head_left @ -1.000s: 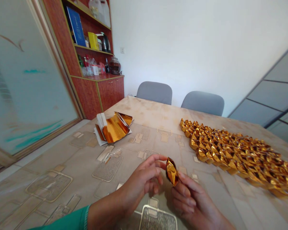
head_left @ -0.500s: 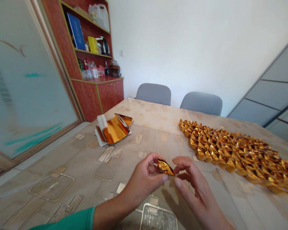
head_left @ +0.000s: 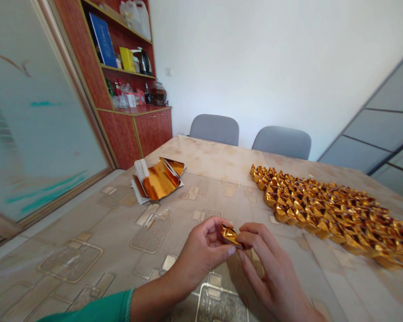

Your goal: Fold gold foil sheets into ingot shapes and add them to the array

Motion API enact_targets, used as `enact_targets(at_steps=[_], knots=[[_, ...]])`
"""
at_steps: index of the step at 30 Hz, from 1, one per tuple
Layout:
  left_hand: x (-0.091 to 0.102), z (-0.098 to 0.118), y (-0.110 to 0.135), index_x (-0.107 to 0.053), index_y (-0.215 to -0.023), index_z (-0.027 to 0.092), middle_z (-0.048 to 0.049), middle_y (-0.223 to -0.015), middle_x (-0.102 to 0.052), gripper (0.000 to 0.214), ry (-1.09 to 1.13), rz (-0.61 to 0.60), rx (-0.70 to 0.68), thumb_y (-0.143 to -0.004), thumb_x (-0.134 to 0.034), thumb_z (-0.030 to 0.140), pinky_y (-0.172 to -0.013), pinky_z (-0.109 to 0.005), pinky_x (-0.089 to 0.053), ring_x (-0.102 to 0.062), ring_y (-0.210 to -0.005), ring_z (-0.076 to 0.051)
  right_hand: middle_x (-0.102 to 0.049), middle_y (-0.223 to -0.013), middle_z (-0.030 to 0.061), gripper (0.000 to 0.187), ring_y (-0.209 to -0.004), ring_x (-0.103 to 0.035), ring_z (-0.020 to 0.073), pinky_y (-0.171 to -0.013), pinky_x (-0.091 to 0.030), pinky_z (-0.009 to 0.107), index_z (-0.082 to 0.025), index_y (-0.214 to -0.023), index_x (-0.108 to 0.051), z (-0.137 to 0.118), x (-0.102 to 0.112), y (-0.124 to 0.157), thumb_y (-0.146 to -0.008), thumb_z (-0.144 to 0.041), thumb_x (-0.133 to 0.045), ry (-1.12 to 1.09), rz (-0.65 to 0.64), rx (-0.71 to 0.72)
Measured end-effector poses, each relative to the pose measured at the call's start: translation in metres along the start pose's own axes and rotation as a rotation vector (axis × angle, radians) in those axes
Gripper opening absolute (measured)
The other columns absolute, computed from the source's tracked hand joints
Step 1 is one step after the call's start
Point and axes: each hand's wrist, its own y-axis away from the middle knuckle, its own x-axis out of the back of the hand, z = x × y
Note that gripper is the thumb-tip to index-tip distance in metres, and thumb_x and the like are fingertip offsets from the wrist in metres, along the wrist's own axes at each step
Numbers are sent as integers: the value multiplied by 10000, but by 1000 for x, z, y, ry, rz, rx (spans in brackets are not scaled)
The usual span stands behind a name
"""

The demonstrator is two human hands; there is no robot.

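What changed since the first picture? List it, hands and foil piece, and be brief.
The folded gold foil piece turned from nearly upright to nearly flat and moved lower. The left hand and right hand came closer and now pinch it from both sides. The rows of folded foil pieces and the gold foil sheets stayed put.

Left hand [head_left: 201, 252] and right hand [head_left: 268, 264] raised and nearly meeting, both curled into a pinch (left forearm [head_left: 154, 299] bare past a green cuff [head_left: 129, 306]).
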Motion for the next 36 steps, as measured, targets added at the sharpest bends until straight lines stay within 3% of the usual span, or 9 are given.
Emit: enact_targets(at_steps=[7,16,26,32,36], knots=[[0,-2,0,-573,-927,141,-34,-875,-676,385,0,13,45,-609,-790,126,-751,-254,-479,-640,-803,-139,-560,-1029,69,215,-920,-598,178,-798,-543,304,-223,-1024,-522,1,-3,3,-896,-80,-426,67,-52,-55],[-3,5,2,-588,-936,145,-36,-900,-679,451,94,8,85,-564,-842,161,-777,-255,-479,-645,-832,-147,-572,-1033,81,258,-923,-590,200,-764,-547,340,-222,-1076,-532,1,-4,3,-892,-86,-414,130,-47,-13],[-2,1,2,-578,-953,145,-42,-907,-671,433,73,-10,49,-600,-827,180,-792,-266,-478,-636,-855,-154,-583,-1058,65,296,-962,-583,198,-803,-531,336,-241,-1109,-535,1,-3,0,-888,-84,-415,51,-66,-35],[-2,4,3,-559,-993,167,-47,-965,-652,426,15,71,-1,-636,-791,188,-793,-279,-476,-628,-880,-168,-561,-1080,55,331,-997,-575,191,-831,-522,313,-260,-1188,-481,4,2,1,-896,-110,-441,2,24,-33],[-3,2,2,-573,-970,169,-41,-940,-655,387,-7,32,-19,-637,-769,157,-810,-288,-473,-623,-888,-175,-563,-1114,58,337,-1010,-583,182,-852,-520,311,-260,-1147,-523,2,-2,-1,-885,-72,-426,14,-32,-27]])
